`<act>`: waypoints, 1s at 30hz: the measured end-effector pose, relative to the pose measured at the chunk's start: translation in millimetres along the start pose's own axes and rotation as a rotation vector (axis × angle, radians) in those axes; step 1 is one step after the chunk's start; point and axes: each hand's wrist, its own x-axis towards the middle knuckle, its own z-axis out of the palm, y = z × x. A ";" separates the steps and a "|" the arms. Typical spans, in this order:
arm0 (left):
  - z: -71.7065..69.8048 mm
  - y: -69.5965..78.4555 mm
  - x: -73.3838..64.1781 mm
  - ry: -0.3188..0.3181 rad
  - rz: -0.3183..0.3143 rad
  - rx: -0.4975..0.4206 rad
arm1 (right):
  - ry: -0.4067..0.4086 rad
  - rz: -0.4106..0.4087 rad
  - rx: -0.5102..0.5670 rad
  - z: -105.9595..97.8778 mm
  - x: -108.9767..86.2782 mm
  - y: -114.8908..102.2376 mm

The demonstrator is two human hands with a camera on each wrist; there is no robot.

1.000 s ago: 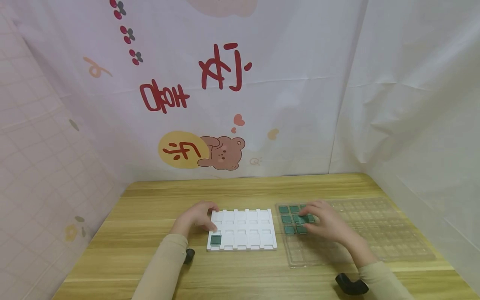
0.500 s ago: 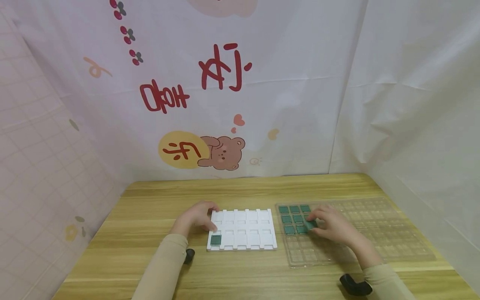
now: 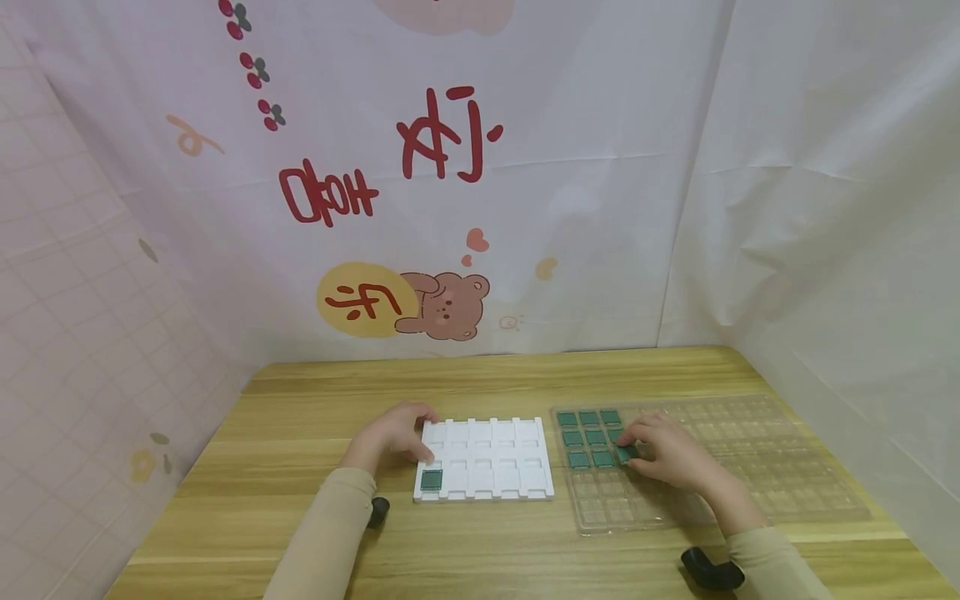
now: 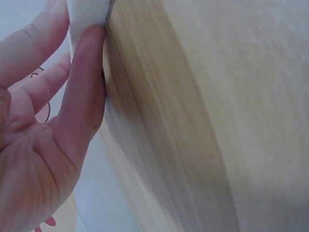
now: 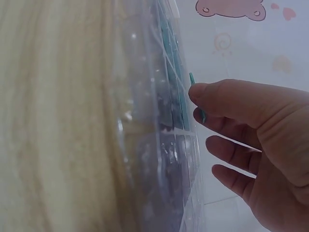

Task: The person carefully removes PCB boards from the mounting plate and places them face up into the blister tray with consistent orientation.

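Observation:
My left hand [image 3: 396,431] grips the left edge of a white tray [image 3: 495,493] with two rows of square pockets. One green square chip [image 3: 431,480] sits in its near-left pocket. In the left wrist view, the fingers [image 4: 87,72] hold the tray's edge. My right hand [image 3: 667,452] pinches another green chip [image 5: 191,78] between thumb and forefinger. It is just above the clear plastic tray [image 3: 600,527], at the near end of the third column. Several more green chips [image 3: 595,437] fill pockets at that tray's far left.
Both trays stand on a wooden table [image 3: 480,554], the white one left of the clear one, with a narrow gap between. White printed cloth [image 3: 600,208] hangs behind and at the sides. A black curved piece [image 3: 712,571] is by the right wrist, another [image 3: 378,512] by the left.
My right hand has moved right and slightly nearer, from the middle chip column to the third column, with the pinched chip now lower. My left hand and the white tray have stayed still.

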 end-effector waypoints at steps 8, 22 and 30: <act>0.0 0.8 0.7 0.002 0.005 0.021 | -0.049 0.036 -0.022 1.7 0.3 4.2; -0.3 1.5 -0.8 -0.001 -0.006 0.009 | -0.061 0.050 -0.060 2.1 1.1 3.1; -0.6 -1.0 0.9 -0.009 0.005 0.008 | -0.066 0.054 -0.052 1.7 1.6 1.7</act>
